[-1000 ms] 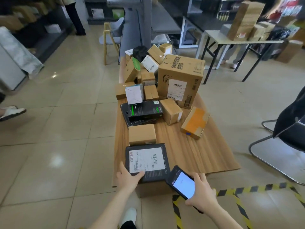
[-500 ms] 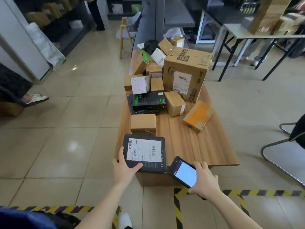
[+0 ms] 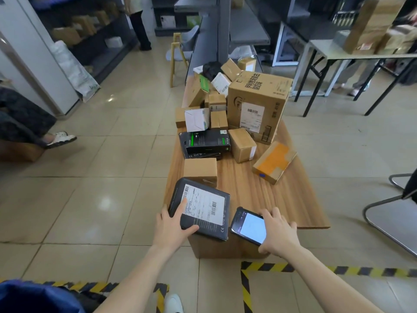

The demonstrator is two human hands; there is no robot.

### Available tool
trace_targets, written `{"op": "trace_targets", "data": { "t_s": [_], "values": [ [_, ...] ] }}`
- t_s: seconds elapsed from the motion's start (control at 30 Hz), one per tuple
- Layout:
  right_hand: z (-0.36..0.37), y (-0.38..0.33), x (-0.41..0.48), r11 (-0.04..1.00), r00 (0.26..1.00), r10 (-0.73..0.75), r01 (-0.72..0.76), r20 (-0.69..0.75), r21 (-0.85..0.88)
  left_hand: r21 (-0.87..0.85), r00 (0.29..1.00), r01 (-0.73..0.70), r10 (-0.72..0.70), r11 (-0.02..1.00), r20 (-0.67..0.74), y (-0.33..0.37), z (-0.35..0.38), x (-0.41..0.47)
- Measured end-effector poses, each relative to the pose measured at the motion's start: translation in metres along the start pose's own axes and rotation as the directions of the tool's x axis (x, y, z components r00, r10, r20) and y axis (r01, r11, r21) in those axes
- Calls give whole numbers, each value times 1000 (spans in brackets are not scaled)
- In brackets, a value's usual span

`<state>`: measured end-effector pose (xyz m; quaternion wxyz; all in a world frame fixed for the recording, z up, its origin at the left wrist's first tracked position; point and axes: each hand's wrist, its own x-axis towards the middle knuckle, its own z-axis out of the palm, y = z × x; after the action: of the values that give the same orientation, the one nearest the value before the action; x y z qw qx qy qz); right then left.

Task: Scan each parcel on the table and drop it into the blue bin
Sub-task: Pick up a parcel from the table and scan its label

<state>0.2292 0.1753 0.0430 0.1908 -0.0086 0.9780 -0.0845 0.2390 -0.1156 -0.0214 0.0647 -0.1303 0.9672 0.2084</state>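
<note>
On the bench edge, one squarish black parcel, label up, skewed clockwise; left hand fingers clamp it, right hand clamps one phone.

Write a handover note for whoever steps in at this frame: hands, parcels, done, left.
Left hand grips the black parcel, label up, tilted at the near left corner of the table. Right hand holds the phone, screen lit, beside it. Blue bin sits at lower left, contents hidden.
Done: parcel picked; scan cannot be confirmed.
Left: drop it in, then the big carton, orange-taped box and the rest of the pile.
</note>
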Motion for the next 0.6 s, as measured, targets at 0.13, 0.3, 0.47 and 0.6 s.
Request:
{"op": "trace_targets", "data": {
  "t_s": [0.13, 0.3, 0.47, 0.6],
  "values": [
    [-5, 1, 2, 1000, 1000, 5, -5, 7, -18, -40, 1000, 8, -7, 999, 16, -3, -1, 0],
    [-12, -1, 5, 998, 999, 21, -19, 25, -62, -56, 1000, -4, 5, 998, 26, -6, -3, 2],
    [-12, -6, 7, 993, 998, 26, -19, 52, -119, -41, 999, -2, 4, 999, 47, -11, -4, 6],
    [-13, -10, 9, 990, 998, 28, -20, 59, -139, -26, 997, -4, 6, 1000, 77, -17, -5, 11]
  ]
}}
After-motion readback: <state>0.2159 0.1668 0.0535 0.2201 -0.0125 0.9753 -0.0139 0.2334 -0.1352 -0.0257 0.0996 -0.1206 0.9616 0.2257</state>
